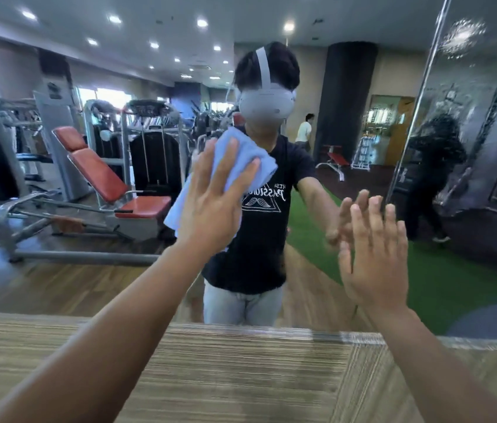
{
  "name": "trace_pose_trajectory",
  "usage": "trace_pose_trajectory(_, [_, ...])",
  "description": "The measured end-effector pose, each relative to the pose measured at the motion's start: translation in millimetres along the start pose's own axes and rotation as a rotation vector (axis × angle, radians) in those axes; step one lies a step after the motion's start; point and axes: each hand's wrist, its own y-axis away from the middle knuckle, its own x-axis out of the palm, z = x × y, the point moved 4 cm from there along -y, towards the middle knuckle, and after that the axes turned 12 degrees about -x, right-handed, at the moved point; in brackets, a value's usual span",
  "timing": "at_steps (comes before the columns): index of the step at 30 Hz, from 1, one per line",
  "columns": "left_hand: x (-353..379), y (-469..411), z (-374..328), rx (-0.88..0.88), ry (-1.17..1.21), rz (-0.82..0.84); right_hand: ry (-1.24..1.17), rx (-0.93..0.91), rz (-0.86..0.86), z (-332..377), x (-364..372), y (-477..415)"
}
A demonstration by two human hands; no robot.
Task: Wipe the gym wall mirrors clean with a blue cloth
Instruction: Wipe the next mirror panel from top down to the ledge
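Observation:
A large wall mirror (88, 270) fills the view and reflects the gym behind me. My left hand (213, 206) presses a folded light blue cloth (241, 154) flat against the glass, fingers straight and spread over the cloth. To the right, my right hand (375, 254) lies flat on the mirror with straight, spread fingers and holds nothing. A second mirror panel (479, 148) at the right, past a vertical seam, is smeared and speckled with spray.
A wooden ledge (241, 370) runs along the mirror's bottom edge under my arms. The reflection shows weight machines and a red bench at the left, green turf at the right, a dark pillar and a person walking far back.

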Motion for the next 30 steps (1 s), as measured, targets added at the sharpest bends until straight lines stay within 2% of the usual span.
trace_pose_trajectory(3, [10,-1,-28,0.078,-0.039,-0.016,-0.007,-0.007,-0.03,-20,2,-7])
trace_pose_trajectory(5, [22,17,-41,0.143,-0.079,0.099,0.003,-0.021,-0.041,-25,7,-9])
trace_pose_trajectory(9, [39,83,-34,0.491,-0.114,0.282,-0.018,-0.011,-0.058,-25,17,-7])
trace_pose_trajectory(11, [33,93,-18,0.551,-0.157,0.294,-0.018,-0.009,-0.056,-26,19,-6])
trace_pose_trajectory(14, [13,67,0,0.425,-0.169,0.2,-0.006,-0.022,-0.052,-28,23,-6])
trace_pose_trajectory(17, [-6,8,7,0.174,-0.185,0.032,0.016,-0.032,-0.069,-29,25,-7])
trace_pose_trajectory(19, [-11,-28,-4,0.023,-0.167,-0.023,0.0,-0.026,-0.077,-28,24,-6])
trace_pose_trajectory(21, [-3,-47,-28,0.008,-0.154,-0.07,-0.006,-0.024,-0.079,-27,22,-7])
trace_pose_trajectory(24, [24,-33,-61,0.208,-0.149,-0.062,0.001,-0.028,-0.088,-27,18,-7])
trace_pose_trajectory(28, [47,46,-68,0.628,-0.186,0.187,0.019,-0.041,-0.11,-29,12,-8])
trace_pose_trajectory(30, [41,60,-52,0.706,-0.226,0.269,0.029,-0.066,-0.11,-31,9,-7])
